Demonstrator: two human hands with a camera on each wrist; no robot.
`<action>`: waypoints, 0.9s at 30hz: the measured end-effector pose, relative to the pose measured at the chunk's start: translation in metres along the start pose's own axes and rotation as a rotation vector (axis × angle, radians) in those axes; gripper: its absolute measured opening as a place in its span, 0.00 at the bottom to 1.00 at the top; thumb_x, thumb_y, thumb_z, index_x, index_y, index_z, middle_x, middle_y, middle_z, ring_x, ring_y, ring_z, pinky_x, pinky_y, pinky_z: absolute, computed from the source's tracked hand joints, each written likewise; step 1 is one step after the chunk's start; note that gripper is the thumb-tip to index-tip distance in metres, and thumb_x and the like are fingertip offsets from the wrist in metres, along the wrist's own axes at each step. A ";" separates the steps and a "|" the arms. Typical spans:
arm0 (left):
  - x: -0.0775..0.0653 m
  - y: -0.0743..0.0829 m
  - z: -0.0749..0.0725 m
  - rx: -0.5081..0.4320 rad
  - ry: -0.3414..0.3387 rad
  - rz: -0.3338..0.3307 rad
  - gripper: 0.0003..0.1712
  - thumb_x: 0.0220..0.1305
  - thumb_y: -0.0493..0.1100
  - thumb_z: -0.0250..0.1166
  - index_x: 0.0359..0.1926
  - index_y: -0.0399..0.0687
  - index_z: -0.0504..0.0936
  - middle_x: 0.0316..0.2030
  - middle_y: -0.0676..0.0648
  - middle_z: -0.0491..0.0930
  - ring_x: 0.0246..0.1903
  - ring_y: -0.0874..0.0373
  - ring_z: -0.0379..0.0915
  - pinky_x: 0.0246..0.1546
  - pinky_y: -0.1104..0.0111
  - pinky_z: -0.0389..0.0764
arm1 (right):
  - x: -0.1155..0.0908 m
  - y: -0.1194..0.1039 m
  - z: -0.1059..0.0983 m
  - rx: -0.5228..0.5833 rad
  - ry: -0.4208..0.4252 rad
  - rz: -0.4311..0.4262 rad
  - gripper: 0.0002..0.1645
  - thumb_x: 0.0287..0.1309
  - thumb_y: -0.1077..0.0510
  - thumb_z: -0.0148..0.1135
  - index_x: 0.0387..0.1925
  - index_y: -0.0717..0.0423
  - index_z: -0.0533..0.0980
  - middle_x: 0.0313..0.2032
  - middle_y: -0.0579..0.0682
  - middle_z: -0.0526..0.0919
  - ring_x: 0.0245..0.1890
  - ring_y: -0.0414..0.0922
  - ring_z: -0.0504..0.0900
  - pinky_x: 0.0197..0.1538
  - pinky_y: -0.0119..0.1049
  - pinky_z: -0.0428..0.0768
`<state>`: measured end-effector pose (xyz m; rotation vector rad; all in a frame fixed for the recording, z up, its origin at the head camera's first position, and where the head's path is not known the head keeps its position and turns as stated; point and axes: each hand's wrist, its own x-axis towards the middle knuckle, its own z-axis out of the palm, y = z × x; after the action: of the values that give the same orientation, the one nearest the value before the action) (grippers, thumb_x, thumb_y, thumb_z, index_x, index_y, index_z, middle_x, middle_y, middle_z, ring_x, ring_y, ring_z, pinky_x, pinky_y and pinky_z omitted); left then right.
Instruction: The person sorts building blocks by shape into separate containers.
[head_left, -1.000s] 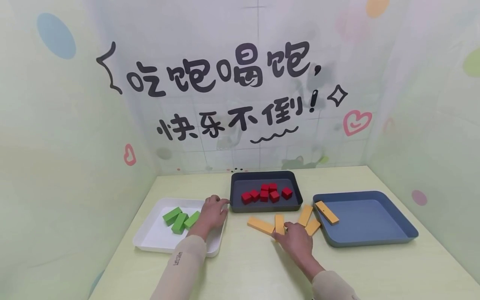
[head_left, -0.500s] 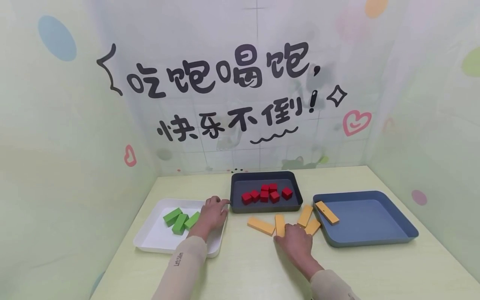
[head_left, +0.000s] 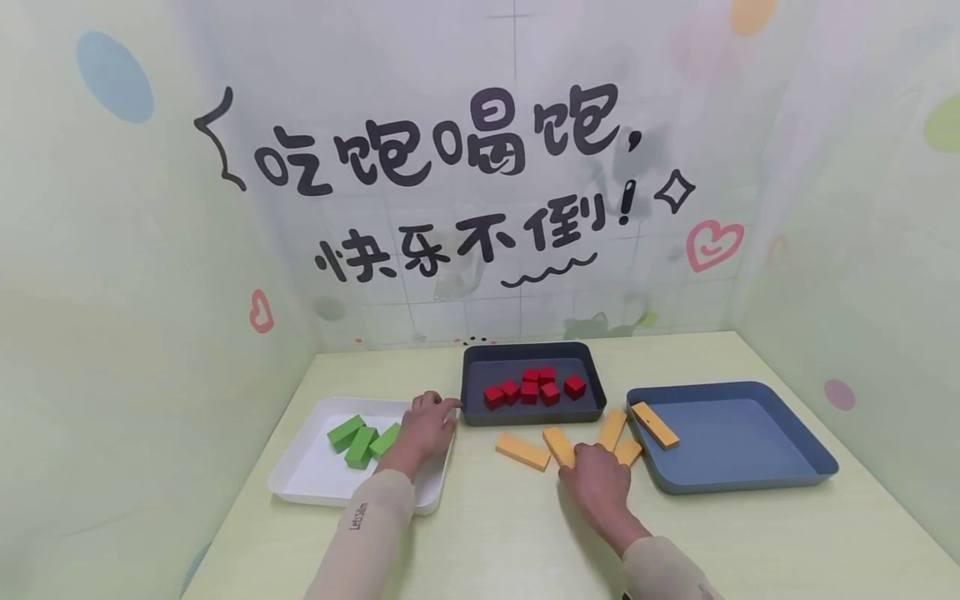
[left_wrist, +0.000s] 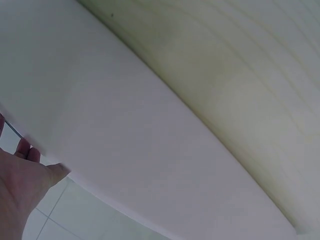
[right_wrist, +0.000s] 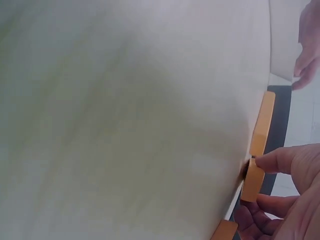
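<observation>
My right hand is low over the table and pinches a yellow-orange wooden block. In the right wrist view the thumb is at one end of this block and a finger at the other. A second yellow-orange block lies just left of it, and two more, one farther back and one nearer, lie to the right. My left hand rests at the right rim of the white tray, its thumb touching the edge in the left wrist view. Green blocks lie inside that tray.
Behind the loose blocks stands a dark grey tray with several red cubes. A blue-grey tray at the right has one yellow-orange block against its left side. Patterned walls enclose the table at the back and sides.
My right hand has shifted slightly right, and the block in its fingers has turned so that its far end points more to the left. The left hand stays where it was.
</observation>
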<state>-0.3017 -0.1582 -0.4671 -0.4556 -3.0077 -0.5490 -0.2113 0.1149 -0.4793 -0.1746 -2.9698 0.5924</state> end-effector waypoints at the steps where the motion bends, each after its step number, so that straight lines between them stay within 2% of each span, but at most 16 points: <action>1: 0.000 0.000 0.000 0.001 0.000 0.000 0.22 0.71 0.44 0.56 0.64 0.51 0.76 0.58 0.35 0.68 0.61 0.36 0.61 0.57 0.40 0.68 | 0.001 0.001 -0.001 0.010 0.016 0.000 0.12 0.51 0.56 0.65 0.34 0.62 0.82 0.26 0.54 0.78 0.28 0.53 0.78 0.37 0.58 0.74; 5: 0.000 0.001 -0.001 0.012 -0.002 -0.002 0.21 0.71 0.44 0.57 0.64 0.51 0.76 0.57 0.35 0.69 0.61 0.36 0.61 0.56 0.40 0.68 | 0.003 0.005 -0.004 0.035 0.061 -0.003 0.17 0.51 0.55 0.66 0.41 0.61 0.84 0.32 0.56 0.82 0.34 0.55 0.80 0.39 0.59 0.74; 10: 0.000 0.001 -0.001 0.019 -0.006 0.004 0.21 0.71 0.44 0.57 0.63 0.51 0.76 0.57 0.35 0.69 0.61 0.36 0.61 0.56 0.40 0.68 | 0.004 0.006 -0.008 0.061 0.075 -0.008 0.20 0.52 0.54 0.66 0.45 0.61 0.84 0.36 0.58 0.84 0.38 0.55 0.81 0.40 0.58 0.73; 19: 0.002 -0.001 0.001 0.025 -0.012 0.001 0.22 0.71 0.44 0.56 0.64 0.52 0.76 0.57 0.35 0.68 0.61 0.36 0.61 0.56 0.41 0.68 | 0.004 0.009 -0.014 0.112 0.107 0.000 0.22 0.52 0.55 0.62 0.48 0.60 0.84 0.38 0.58 0.83 0.38 0.54 0.80 0.42 0.57 0.73; 27: 0.003 -0.001 0.001 0.027 -0.019 -0.010 0.22 0.71 0.44 0.56 0.64 0.52 0.76 0.57 0.36 0.68 0.61 0.37 0.61 0.56 0.41 0.68 | 0.005 0.013 -0.022 0.202 0.191 -0.008 0.22 0.53 0.56 0.63 0.49 0.61 0.83 0.40 0.59 0.84 0.41 0.55 0.80 0.44 0.58 0.71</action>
<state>-0.3047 -0.1581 -0.4680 -0.4476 -3.0327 -0.5075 -0.2119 0.1355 -0.4631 -0.1895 -2.7064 0.8195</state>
